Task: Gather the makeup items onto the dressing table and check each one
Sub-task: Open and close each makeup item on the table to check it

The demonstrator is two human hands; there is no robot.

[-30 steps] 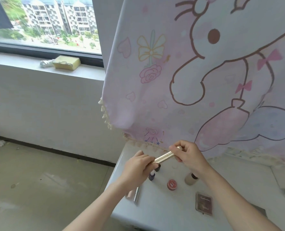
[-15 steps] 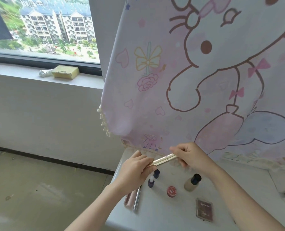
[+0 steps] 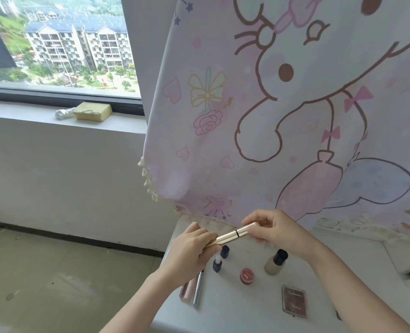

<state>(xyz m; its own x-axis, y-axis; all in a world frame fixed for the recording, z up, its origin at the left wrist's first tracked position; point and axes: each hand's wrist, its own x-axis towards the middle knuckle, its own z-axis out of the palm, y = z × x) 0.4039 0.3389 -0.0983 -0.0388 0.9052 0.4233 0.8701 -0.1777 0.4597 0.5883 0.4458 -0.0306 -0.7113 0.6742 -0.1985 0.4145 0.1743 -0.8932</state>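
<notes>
A slim gold tube point(image 3: 232, 234) with a dark band at its middle is held level above the white dressing table point(image 3: 235, 311). My left hand point(image 3: 192, 251) grips its left end and my right hand point(image 3: 276, 229) pinches its right end. Below them on the table stand two small dark blue bottles point(image 3: 220, 258), a beige foundation bottle with a dark cap point(image 3: 274, 261), a round red pot point(image 3: 247, 276) and a brown eyeshadow palette point(image 3: 294, 301). A pink tube and a silver pen point(image 3: 194, 286) lie partly under my left wrist.
A pink cartoon-print cloth point(image 3: 283, 116) hangs over the back of the table. To the left are a white wall, a windowsill with a yellow sponge point(image 3: 92, 111) and bare floor point(image 3: 55, 280). The table's left edge is close to my left hand.
The view has tilted up slightly. Both hands still hold the gold tube, and a dark seam now shows at its middle, as if the two halves have come together or shifted.
</notes>
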